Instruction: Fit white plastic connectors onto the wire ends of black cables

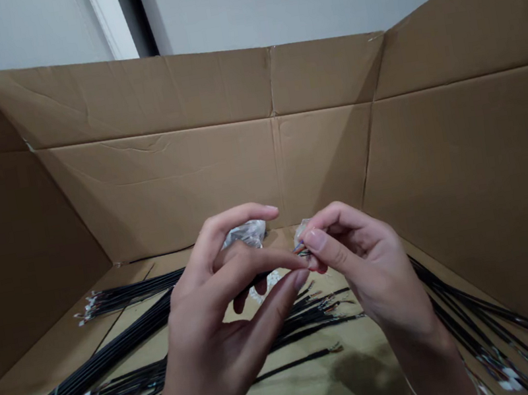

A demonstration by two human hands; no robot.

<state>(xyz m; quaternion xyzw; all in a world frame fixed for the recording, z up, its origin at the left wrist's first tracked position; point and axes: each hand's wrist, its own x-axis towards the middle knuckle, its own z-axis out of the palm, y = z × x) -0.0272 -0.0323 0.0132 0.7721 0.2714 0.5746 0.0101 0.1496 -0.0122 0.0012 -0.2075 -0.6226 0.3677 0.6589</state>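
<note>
Both my hands meet in the middle, above the floor of a large cardboard box [162, 187]. My left hand [214, 325] pinches the coloured wire ends of a black cable [301, 248] between thumb and fingers, and a small clear plastic bag [248, 232] shows behind its fingers. My right hand [359, 262] is closed in a pinch on the same wire ends, with a small white connector [301, 228] at its fingertips. The cable's black length runs down under my left hand.
Several bundles of black cables with white connectors lie on the box floor: one bundle at left [123, 293], a thick one running to the lower left [73, 384], more at right [483, 316]. The tall cardboard walls close in left, back and right.
</note>
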